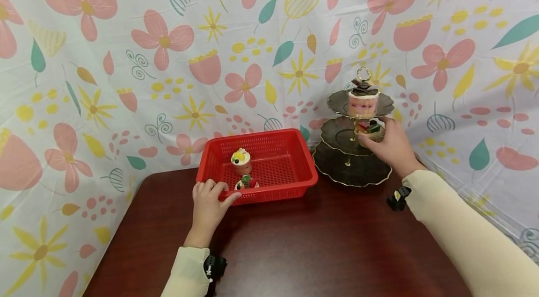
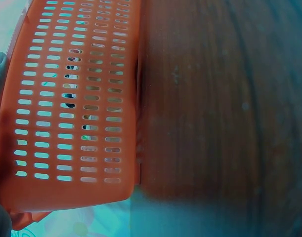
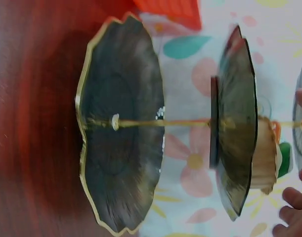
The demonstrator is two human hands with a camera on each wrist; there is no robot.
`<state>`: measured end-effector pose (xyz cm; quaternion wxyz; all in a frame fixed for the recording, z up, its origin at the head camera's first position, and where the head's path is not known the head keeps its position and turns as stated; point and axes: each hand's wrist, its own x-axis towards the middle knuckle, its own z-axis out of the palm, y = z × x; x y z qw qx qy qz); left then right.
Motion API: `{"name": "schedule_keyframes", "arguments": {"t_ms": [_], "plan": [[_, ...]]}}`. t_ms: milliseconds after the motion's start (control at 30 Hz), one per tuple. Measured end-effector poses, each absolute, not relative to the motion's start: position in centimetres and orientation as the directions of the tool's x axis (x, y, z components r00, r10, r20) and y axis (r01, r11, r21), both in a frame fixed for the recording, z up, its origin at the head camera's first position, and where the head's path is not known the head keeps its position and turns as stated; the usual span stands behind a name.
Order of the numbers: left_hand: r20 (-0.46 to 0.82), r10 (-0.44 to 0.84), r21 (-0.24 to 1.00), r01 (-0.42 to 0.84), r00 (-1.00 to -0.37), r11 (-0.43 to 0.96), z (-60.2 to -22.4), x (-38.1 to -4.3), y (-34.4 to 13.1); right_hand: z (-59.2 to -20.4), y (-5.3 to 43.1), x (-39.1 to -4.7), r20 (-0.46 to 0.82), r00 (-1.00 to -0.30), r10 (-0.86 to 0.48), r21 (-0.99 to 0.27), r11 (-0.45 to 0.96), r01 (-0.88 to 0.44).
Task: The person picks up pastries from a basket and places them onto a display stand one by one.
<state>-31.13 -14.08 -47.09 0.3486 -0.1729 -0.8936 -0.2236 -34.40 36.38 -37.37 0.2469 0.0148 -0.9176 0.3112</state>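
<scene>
My left hand (image 1: 208, 206) grips the near-left rim of a red plastic basket (image 1: 294, 189). Inside the basket are a cupcake topped with cream and fruit (image 1: 241, 164) and another fruit-topped cake (image 1: 246, 182), partly hidden by the front wall. At the right, my right hand (image 1: 393, 147) reaches to the middle plate (image 1: 337, 135) of a three-tier stand, thumb and fingers spread around a small fruit-topped cake (image 1: 372, 129). In the right wrist view that cake (image 3: 263, 160) rests on the plate, with the visible fingertips (image 3: 295, 198) apart from it.
The top plate (image 1: 337, 103) carries a pink layered cake (image 1: 362, 104) with dark chocolate pieces, under a ring handle (image 1: 364, 73). Below is the wide bottom plate (image 1: 349, 173). A flowered cloth (image 1: 261, 77) hangs behind the dark wooden table (image 1: 303, 241).
</scene>
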Motion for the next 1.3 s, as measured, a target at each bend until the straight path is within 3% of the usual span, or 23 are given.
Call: {"name": "schedule_keyframes", "arguments": {"t_ms": [400,733,1000,1200,1300], "plan": [[0.703,0.149,0.279,0.463,-0.695,0.842,-47.0,-31.1,-14.2,-38.4,31.9,-33.7,0.628,-0.775,0.069,-0.513,0.786,-0.346],[0.699,0.154,0.276,0.462,-0.698,0.843,-47.3,-31.4,-14.2,-38.6,26.1,-35.4,0.695,-0.712,-0.094,-0.461,0.703,-0.542],[0.71,0.153,0.272,0.467,-0.687,0.841,-47.2,-31.3,-14.0,-39.0,20.5,-37.4,0.478,-0.843,-0.249,-0.516,0.696,-0.498],[0.692,0.154,0.279,0.458,-0.706,0.844,-47.2,-31.3,-14.1,-39.4,16.7,-38.7,0.2,-0.922,-0.33,-0.555,0.738,-0.385],[0.691,0.154,0.278,0.457,-0.706,0.845,-47.2,-31.3,-14.1,-39.8,15.2,-39.2,0.058,-0.927,-0.37,-0.588,0.738,-0.331]]}}
